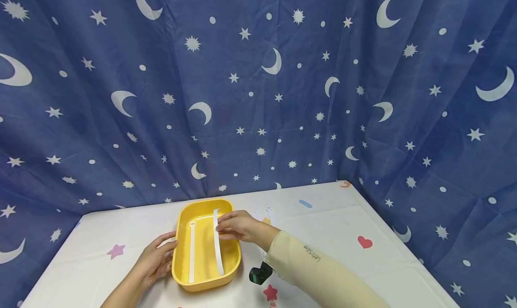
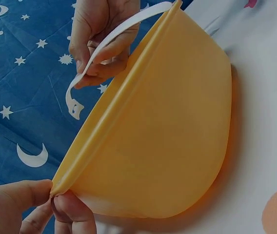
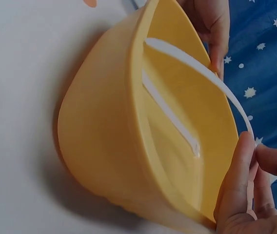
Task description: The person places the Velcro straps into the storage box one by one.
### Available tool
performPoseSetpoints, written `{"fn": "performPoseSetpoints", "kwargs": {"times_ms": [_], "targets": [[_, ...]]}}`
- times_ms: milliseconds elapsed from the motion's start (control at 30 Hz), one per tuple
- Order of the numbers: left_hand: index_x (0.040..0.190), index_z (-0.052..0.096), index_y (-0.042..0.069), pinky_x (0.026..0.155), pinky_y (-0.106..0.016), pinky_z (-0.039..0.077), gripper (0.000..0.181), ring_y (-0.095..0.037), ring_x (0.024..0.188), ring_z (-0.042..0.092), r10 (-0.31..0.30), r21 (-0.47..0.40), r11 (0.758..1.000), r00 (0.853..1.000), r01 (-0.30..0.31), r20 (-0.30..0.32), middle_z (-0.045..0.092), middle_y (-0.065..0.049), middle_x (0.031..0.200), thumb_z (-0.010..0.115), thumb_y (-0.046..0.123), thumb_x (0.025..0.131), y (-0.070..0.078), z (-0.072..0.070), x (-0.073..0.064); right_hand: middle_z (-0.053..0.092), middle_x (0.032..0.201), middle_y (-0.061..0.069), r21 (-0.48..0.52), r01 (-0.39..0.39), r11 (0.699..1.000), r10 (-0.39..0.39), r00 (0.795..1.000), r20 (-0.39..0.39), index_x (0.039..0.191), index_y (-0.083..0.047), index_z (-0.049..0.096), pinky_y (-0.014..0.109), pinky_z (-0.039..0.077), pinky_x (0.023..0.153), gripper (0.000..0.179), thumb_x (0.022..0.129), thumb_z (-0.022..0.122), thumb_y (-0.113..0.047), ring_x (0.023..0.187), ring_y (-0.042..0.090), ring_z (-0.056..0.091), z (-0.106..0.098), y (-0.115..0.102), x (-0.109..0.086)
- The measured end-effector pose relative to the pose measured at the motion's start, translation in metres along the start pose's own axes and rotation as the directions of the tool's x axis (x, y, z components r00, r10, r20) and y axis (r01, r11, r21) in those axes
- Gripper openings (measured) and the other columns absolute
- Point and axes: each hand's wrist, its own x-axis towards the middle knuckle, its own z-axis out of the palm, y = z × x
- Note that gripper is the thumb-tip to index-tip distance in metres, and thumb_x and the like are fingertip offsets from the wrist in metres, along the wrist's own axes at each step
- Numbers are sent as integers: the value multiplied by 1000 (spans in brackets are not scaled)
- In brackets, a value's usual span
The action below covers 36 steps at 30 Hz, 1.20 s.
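Observation:
A yellow plastic basin stands on the table. My left hand pinches its left rim between thumb and fingers, as the left wrist view shows. From the right side my right hand reaches over the basin, thumb and fingertips pinching a thin white strap. That strap arches above the basin, its slotted end dangling past the fingers in the left wrist view. A second white strap lies straight inside, along the basin's left side.
More white straps lie on the table behind my right wrist, partly hidden. A black camera hangs under that wrist. The white tablecloth carries coloured printed shapes. A blue curtain with moons and stars rises behind the table.

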Motion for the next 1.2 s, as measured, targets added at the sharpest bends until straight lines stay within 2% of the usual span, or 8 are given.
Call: {"fn": "performPoseSetpoints", "kwargs": {"times_ms": [300, 633, 933, 1200], "targets": [[136, 30, 7, 76, -36, 52, 53, -20, 87, 61, -1, 21, 1000, 1000, 1, -3, 59, -9, 101, 54, 16, 90, 0, 0, 0, 61, 80, 12, -24, 6, 1000, -6, 999, -31, 91, 2, 64, 34, 54, 62, 18, 74, 67, 6, 66, 18, 63, 12, 7, 4], [136, 31, 8, 74, -34, 52, 54, -19, 85, 61, -9, 19, 1000, 1000, 9, -7, 60, -7, 98, 56, 17, 89, 0, 0, -1, 61, 78, 11, -67, -2, 998, -3, 997, -71, 91, 1, 65, 37, 53, 65, 18, 74, 68, 5, 64, 17, 62, 21, 11, 6], [136, 32, 8, 66, -31, 54, 53, -17, 81, 61, -9, 58, 998, 1000, 10, -15, 61, -5, 94, 55, 18, 89, 1, -1, -2, 60, 75, 11, -41, 7, 999, -10, 998, -65, 90, 1, 65, 33, 54, 59, 17, 74, 67, 7, 61, 16, 60, 29, 15, 10], [136, 32, 9, 66, -31, 54, 54, -16, 80, 61, -12, 54, 998, 1000, 13, -12, 60, -5, 93, 56, 19, 89, 1, 0, -1, 59, 72, 10, -60, 2, 998, -8, 995, -99, 88, 0, 64, 37, 53, 64, 17, 74, 67, 8, 58, 16, 60, 37, 19, 12]]}}
